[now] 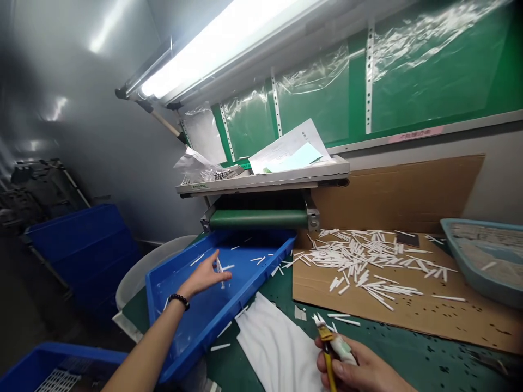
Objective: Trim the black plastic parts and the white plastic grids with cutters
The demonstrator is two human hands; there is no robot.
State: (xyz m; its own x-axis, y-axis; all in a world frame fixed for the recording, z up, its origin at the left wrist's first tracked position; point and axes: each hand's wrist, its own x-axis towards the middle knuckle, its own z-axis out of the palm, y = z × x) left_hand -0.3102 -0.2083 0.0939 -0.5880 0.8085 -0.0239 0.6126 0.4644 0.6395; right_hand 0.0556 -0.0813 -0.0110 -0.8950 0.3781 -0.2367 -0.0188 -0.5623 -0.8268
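Note:
My left hand (204, 276), with a black bead bracelet (178, 301) on its wrist, reaches over a shallow blue plastic tray (261, 245) with its fingers apart. Its fingertips are close to a small white plastic piece (219, 267) and hold nothing I can see. Several loose white sticks (245, 256) lie in the tray. At the bottom right, my right hand (351, 370) grips yellow-handled cutters (327, 340) with their metal jaws pointing up. A white object (343, 348) sits against them. Its shape is partly hidden by my fingers.
A cardboard sheet (392, 310) carries a large heap of white sticks on a green mat (425, 354). A white cloth (278, 348) lies between the tray and the cutters. Behind stand a green conveyor roller (257, 219) and a paper-laden shelf (261, 182). Teal and blue bins sit at both sides.

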